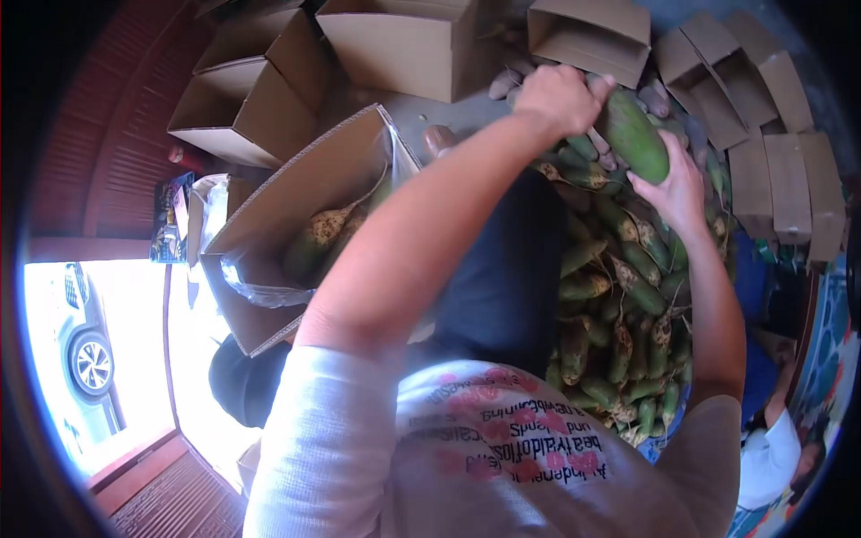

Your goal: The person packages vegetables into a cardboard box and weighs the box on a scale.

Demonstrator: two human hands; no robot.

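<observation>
I have both hands up in front of me, close together, at a big green vegetable (635, 139). My right hand (677, 179) grips its lower end, with the thumb on one side. My left hand (560, 100) is right by the top end, with its fingers curled in. I can't tell if that one is gripping it too. The vegetable is tilted, and it is over the far part of a big pile of green vegetables (635, 287). Lots of them have brown, rough patches and long, thin roots. Some pinkish lumps (507, 83) lie near the far end of the pile.

My leg (498, 269) in dark cloth is just beside the pile. On the other side of my leg is a cardboard box (296, 193) with a see-through plastic bag (260, 282) in it. A few green vegetables (314, 247) are inside, and my left arm hides part of the box. More open boxes (395, 49) stand farther off. Over on the right I see another person in a white top (773, 459). On the left, a car (85, 359) is outside in bright light.
</observation>
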